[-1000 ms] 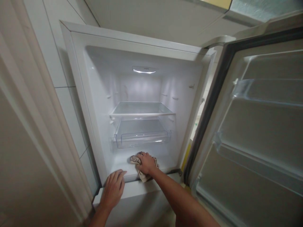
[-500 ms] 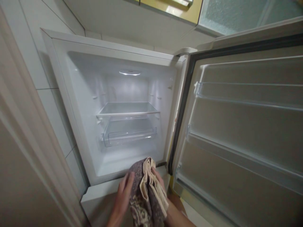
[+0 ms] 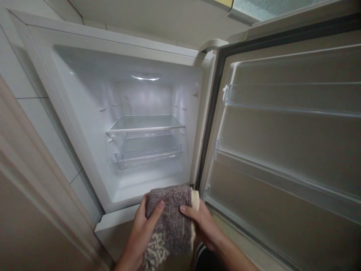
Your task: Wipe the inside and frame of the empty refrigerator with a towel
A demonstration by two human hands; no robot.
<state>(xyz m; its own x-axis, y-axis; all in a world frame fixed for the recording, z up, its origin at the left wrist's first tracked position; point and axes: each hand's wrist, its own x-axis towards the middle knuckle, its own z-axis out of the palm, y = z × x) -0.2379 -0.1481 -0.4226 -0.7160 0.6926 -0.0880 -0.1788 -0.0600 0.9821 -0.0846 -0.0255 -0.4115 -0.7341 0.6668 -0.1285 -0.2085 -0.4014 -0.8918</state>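
A folded brown towel (image 3: 175, 218) with cream edges and a cream pattern is held in front of the open refrigerator (image 3: 118, 199). My left hand (image 3: 145, 222) grips its left side, thumb on top and fingers hidden beneath. On the right side my right hand (image 3: 201, 222) clasps the cream edge, its thumb lying over the cloth. Behind the towel, the lit compartment shows a glass shelf (image 3: 146, 122) and a clear plastic drawer (image 3: 149, 152) below it.
To the right the refrigerator door (image 3: 282, 150) stands wide open, with clear door racks (image 3: 296, 111) on it. A beige door frame (image 3: 28, 150) runs along the left, beside white wall tiles (image 3: 59, 139). Part of a yellow cabinet (image 3: 225, 3) shows above.
The towel has turned from showing its stacked cream edges to showing its flat brown face. Both thumbs now lie on top of it. My view has moved closer to the refrigerator.
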